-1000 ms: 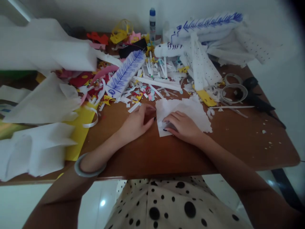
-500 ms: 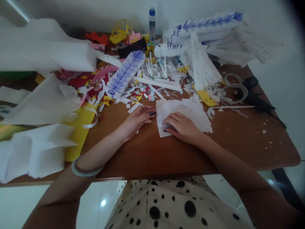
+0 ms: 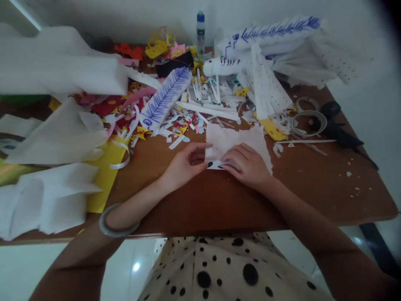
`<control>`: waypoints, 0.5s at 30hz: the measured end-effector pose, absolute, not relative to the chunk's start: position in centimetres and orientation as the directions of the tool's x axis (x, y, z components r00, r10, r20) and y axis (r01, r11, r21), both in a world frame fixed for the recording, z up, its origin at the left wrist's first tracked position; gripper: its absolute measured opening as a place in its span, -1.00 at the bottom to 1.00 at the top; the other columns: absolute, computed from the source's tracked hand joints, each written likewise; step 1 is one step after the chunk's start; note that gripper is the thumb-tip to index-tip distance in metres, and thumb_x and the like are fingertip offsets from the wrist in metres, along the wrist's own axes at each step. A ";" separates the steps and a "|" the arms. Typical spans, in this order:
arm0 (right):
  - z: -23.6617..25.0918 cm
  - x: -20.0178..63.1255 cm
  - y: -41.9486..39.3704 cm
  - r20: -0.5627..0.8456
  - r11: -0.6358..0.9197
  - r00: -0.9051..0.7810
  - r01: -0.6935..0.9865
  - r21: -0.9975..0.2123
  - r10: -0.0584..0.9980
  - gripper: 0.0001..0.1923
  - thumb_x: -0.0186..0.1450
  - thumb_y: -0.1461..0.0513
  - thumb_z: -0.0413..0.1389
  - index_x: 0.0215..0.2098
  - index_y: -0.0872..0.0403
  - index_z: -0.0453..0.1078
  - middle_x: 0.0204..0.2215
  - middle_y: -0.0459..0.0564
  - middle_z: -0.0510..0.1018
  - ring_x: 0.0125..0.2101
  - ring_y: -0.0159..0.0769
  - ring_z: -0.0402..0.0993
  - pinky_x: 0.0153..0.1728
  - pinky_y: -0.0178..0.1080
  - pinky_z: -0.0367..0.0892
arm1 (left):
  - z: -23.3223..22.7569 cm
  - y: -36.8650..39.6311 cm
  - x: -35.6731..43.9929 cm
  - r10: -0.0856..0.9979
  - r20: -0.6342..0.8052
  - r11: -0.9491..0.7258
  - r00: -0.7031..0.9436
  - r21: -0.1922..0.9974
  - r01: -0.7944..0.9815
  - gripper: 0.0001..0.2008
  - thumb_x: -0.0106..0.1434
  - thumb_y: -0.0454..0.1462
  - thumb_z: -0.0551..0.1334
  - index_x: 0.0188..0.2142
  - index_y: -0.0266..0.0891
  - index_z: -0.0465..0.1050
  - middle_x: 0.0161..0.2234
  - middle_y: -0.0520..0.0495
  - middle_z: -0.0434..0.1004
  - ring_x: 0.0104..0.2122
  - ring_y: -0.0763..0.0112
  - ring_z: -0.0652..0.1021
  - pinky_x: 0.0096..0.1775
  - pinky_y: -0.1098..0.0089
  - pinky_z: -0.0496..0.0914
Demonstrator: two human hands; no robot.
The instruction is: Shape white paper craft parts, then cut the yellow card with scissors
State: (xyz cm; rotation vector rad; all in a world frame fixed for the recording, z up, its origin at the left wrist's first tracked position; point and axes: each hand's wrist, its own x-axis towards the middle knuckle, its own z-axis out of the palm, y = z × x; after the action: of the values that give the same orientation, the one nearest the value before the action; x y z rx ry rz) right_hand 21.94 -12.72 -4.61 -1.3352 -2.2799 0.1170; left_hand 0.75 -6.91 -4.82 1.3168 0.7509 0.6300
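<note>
Head view, looking down on a brown table [image 3: 313, 188] littered with paper scraps. Both hands meet at the near edge of a white tissue sheet [image 3: 242, 138] lying in the middle of the table. The left hand [image 3: 184, 164] pinches the sheet's folded near-left corner between thumb and fingers. The right hand [image 3: 247, 163] rests curled on the sheet just beside it, fingertips pressing the same folded edge. A grey bangle [image 3: 117, 221] circles the left wrist. Behind the sheet lie a white paper feather with blue pen lines [image 3: 164, 100], a glue bottle [image 3: 200, 27] against the wall, and tape rolls [image 3: 308, 121] to the right.
</note>
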 end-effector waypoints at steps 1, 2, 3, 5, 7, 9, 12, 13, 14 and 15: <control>-4.6 21.9 -12.8 0.385 0.539 -0.416 0.784 -0.307 0.824 -0.85 0.36 0.14 0.03 -0.26 0.05 0.36 -0.34 0.02 0.51 -0.30 -0.22 0.35 -0.22 -0.18 0.26 | -4.9 -6.9 0.8 0.795 -0.112 0.145 0.597 0.989 -0.008 -0.52 0.06 -0.31 0.35 0.00 -0.27 0.35 -0.12 -0.12 0.52 -0.18 0.41 0.56 -0.05 0.32 0.44; -4.6 21.9 -12.9 0.396 0.557 -0.430 0.773 -0.303 0.812 -0.85 0.35 0.14 0.04 -0.23 0.04 0.36 -0.32 0.02 0.52 -0.29 -0.22 0.36 -0.21 -0.18 0.26 | -4.9 -6.8 0.7 0.811 -0.093 0.128 0.578 0.992 -0.020 -0.51 0.06 -0.32 0.36 0.00 -0.25 0.34 -0.14 -0.10 0.51 -0.22 0.45 0.55 -0.08 0.36 0.44; -4.7 21.8 -12.9 0.401 0.571 -0.442 0.764 -0.301 0.803 -0.85 0.35 0.15 0.04 -0.21 0.04 0.36 -0.31 0.02 0.52 -0.27 -0.22 0.36 -0.21 -0.18 0.26 | -4.9 -6.8 0.7 0.822 -0.074 0.111 0.564 0.993 -0.031 -0.49 0.06 -0.32 0.35 0.02 -0.23 0.32 -0.15 -0.08 0.50 -0.26 0.48 0.55 -0.12 0.39 0.45; -4.8 21.7 -13.0 0.396 0.578 -0.453 0.758 -0.301 0.799 -0.85 0.36 0.16 0.03 -0.18 0.05 0.37 -0.29 0.02 0.53 -0.26 -0.22 0.37 -0.21 -0.18 0.27 | -4.9 -6.7 0.6 0.826 -0.055 0.100 0.561 0.994 -0.049 -0.38 0.07 -0.31 0.35 0.12 -0.17 0.22 -0.15 -0.06 0.50 -0.32 0.52 0.54 -0.17 0.41 0.45; -4.9 21.6 -13.0 0.375 0.565 -0.448 0.766 -0.306 0.812 -0.84 0.37 0.17 0.01 -0.16 0.04 0.37 -0.29 0.03 0.53 -0.26 -0.21 0.37 -0.20 -0.18 0.27 | -4.9 -6.7 0.7 0.812 -0.065 0.114 0.580 0.992 -0.048 -0.27 0.08 -0.28 0.34 0.21 -0.13 0.08 -0.16 -0.07 0.52 -0.34 0.52 0.55 -0.20 0.41 0.44; -4.9 21.6 -13.0 0.357 0.535 -0.426 0.786 -0.310 0.831 -0.83 0.38 0.18 -0.01 -0.15 0.04 0.38 -0.27 0.03 0.53 -0.25 -0.20 0.37 -0.18 -0.16 0.27 | -4.9 -6.9 0.8 0.794 -0.081 0.131 0.603 0.991 -0.039 -0.20 0.09 -0.25 0.34 0.25 -0.14 0.00 -0.16 -0.10 0.54 -0.31 0.47 0.57 -0.19 0.38 0.44; -4.6 21.6 -13.0 0.359 0.491 -0.380 0.818 -0.299 0.852 -0.81 0.38 0.20 -0.03 -0.12 0.04 0.38 -0.25 0.05 0.53 -0.25 -0.19 0.36 -0.18 -0.15 0.26 | -4.9 -7.4 1.0 0.775 -0.119 0.179 0.621 0.983 -0.035 -0.20 0.07 -0.23 0.35 0.25 -0.20 0.03 -0.21 -0.10 0.59 -0.24 0.38 0.59 -0.13 0.35 0.43; -4.6 21.6 -13.0 0.364 0.481 -0.369 0.826 -0.294 0.855 -0.80 0.38 0.20 -0.03 -0.12 0.04 0.39 -0.26 0.05 0.53 -0.26 -0.19 0.36 -0.18 -0.15 0.26 | -5.0 -7.5 1.1 0.771 -0.139 0.206 0.621 0.978 -0.037 -0.22 0.07 -0.23 0.36 0.23 -0.23 0.07 -0.23 -0.09 0.60 -0.23 0.37 0.59 -0.13 0.35 0.42; -4.5 21.6 -13.1 0.367 0.477 -0.364 0.830 -0.288 0.856 -0.80 0.38 0.19 -0.02 -0.11 0.04 0.39 -0.26 0.05 0.52 -0.26 -0.19 0.36 -0.19 -0.15 0.27 | -5.1 -7.7 1.1 0.765 -0.165 0.238 0.623 0.971 -0.036 -0.27 0.06 -0.24 0.37 0.19 -0.24 0.13 -0.26 -0.08 0.61 -0.23 0.37 0.59 -0.13 0.36 0.42; -4.5 21.6 -13.1 0.368 0.478 -0.367 0.831 -0.282 0.855 -0.79 0.38 0.18 -0.01 -0.10 0.03 0.39 -0.26 0.05 0.52 -0.27 -0.19 0.35 -0.19 -0.16 0.27 | -5.2 -7.7 1.1 0.756 -0.193 0.273 0.626 0.962 -0.033 -0.33 0.05 -0.25 0.37 0.13 -0.26 0.21 -0.28 -0.06 0.62 -0.25 0.38 0.59 -0.14 0.38 0.41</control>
State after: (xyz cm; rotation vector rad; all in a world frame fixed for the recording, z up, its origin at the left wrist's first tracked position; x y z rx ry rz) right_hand 21.57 -13.08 -4.53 -1.3979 -2.2642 0.0664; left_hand 1.11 -7.73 -5.19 1.1873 0.7411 0.6019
